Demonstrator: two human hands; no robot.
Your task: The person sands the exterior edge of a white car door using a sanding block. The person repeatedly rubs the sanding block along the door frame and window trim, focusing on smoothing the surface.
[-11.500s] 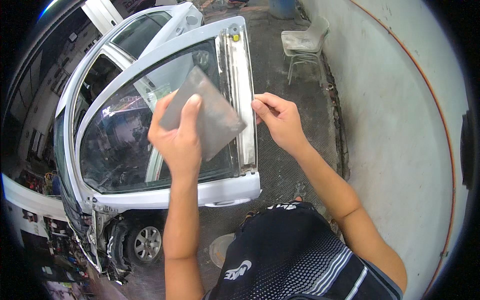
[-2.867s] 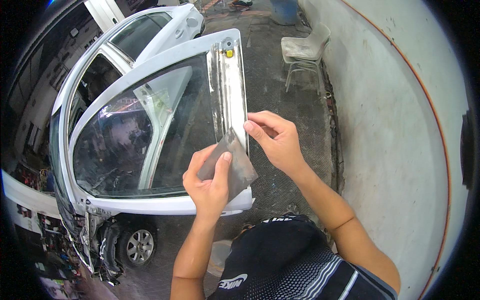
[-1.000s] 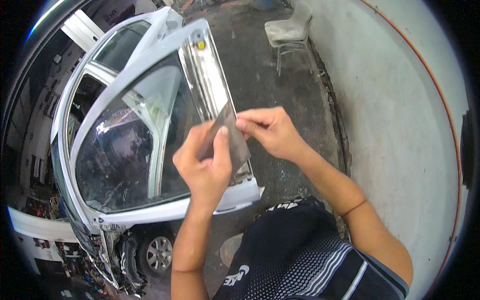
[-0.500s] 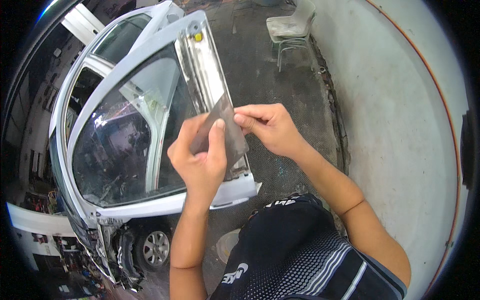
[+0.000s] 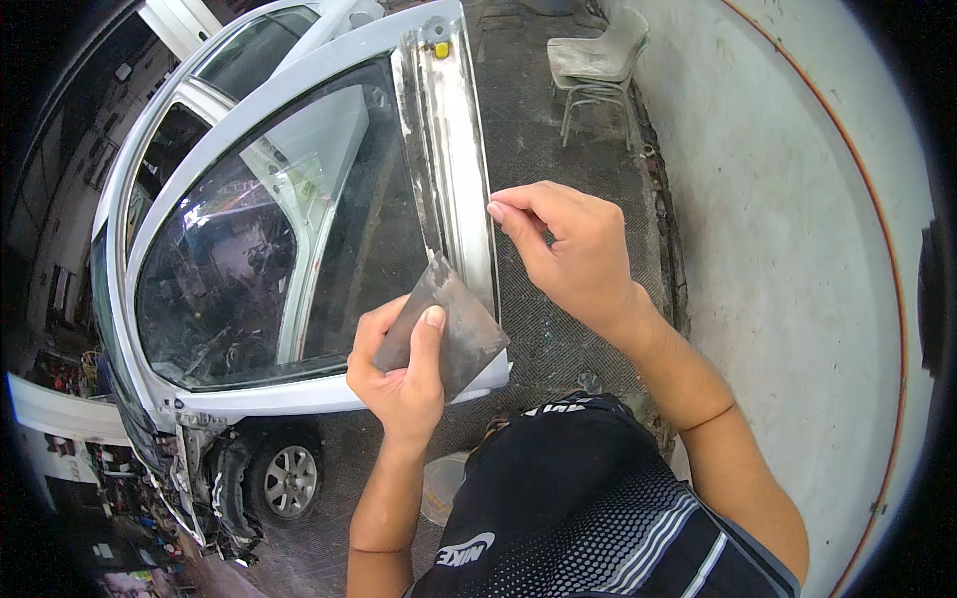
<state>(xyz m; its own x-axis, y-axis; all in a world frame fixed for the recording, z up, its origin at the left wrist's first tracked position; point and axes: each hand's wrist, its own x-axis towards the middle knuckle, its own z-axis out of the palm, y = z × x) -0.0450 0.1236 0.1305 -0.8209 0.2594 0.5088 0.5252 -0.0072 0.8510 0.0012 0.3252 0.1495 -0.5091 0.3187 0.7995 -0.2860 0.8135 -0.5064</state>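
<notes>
A white car [image 5: 321, 38], its front end stripped to exposed parts, fills the left side of the view. Opposite runs a pale, scuffed wall [image 5: 778, 249], with a dark textured floor [image 5: 568, 359] between them. The car's door [image 5: 289, 88] stands swung out toward the person, glass in place. A pale chair [image 5: 598, 60] is by the wall, and a spoked wheel [image 5: 289, 481] shows below the door. Along the door's near edge runs a bare metal strip [image 5: 461, 149]. The right hand [image 5: 578, 244] is beside that edge, thumb and forefinger pinched together; whether they touch the metal or hold something tiny is hard to tell. The left hand [image 5: 401, 384] grips a grey sheet [image 5: 449, 329], thumb on top, overlapping the strip's lower end in view. A small yellow piece [image 5: 442, 50] sits near the strip's top.
</notes>
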